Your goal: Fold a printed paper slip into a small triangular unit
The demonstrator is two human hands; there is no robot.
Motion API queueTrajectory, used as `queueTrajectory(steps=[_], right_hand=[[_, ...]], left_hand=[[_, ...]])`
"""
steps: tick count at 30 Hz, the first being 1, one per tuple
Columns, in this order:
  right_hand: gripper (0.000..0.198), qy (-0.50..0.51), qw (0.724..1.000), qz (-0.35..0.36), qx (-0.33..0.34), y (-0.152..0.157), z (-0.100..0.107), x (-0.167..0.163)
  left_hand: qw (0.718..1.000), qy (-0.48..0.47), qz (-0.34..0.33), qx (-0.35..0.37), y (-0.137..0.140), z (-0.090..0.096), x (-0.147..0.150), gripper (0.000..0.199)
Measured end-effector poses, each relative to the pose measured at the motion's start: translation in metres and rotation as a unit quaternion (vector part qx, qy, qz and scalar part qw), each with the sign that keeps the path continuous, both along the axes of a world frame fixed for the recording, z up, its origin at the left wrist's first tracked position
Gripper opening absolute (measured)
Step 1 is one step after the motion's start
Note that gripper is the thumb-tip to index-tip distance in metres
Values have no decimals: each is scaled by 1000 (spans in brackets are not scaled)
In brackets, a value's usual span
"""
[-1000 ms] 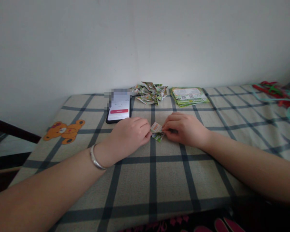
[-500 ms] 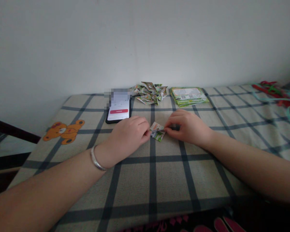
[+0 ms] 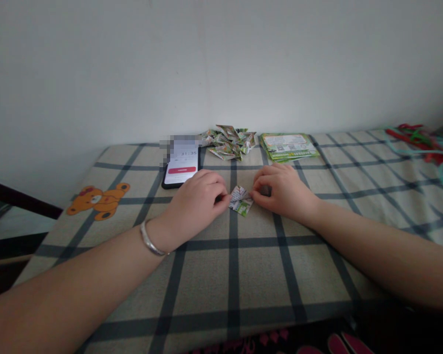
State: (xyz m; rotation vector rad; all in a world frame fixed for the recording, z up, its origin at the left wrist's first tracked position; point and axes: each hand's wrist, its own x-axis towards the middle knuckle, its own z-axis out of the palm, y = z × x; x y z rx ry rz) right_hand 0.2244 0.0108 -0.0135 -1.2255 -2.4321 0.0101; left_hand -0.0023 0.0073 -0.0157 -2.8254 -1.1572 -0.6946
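Between my hands a small folded paper square (image 3: 241,202), printed in white and green, lies corner-on on the checked tablecloth (image 3: 206,280). My left hand (image 3: 203,196) pinches its left corner between thumb and forefinger. At the opposite corner, the fingertips of my right hand (image 3: 280,189) are pinched on the paper. A silver bangle (image 3: 150,238) circles my left wrist. Beyond the hands is a heap of folded paper pieces (image 3: 229,141), and to its right a stack of green printed leaflets (image 3: 290,146).
A phone (image 3: 182,167) with a lit timer screen lies just behind my left hand. A flat bear figure (image 3: 99,200) is at the table's left. Red and teal strips (image 3: 431,147) lie at the far right. A wall (image 3: 221,64) rises behind the table.
The upper part of the paper square has changed from an orange-and-white print to a pale face with fold lines. Both hands have shifted slightly, still pinching its side corners.
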Motion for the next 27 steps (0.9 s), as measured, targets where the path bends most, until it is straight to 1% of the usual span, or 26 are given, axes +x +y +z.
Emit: queueTrajectory(steps=[6,13,16,22,27], right_hand=[[19,-13,1000,-19,-2,1,-3,-4],[17,-42,999,-27,11,1,-4,-10],[21,-47,998,-31,11,1,-3,-10],[26,-58,998,-39,9,3,-3,-12],[24,-62,997,-45,14,2,-2,-18]], left_hand=[[1000,5,27,7,2,-4,1,19],[997,47,64,-3,1,-4,2,20],[995,66,69,15,0,-3,3,21],[990,82,69,88,-5,-1,8,21],[990,78,71,94,-5,-3,8,20]])
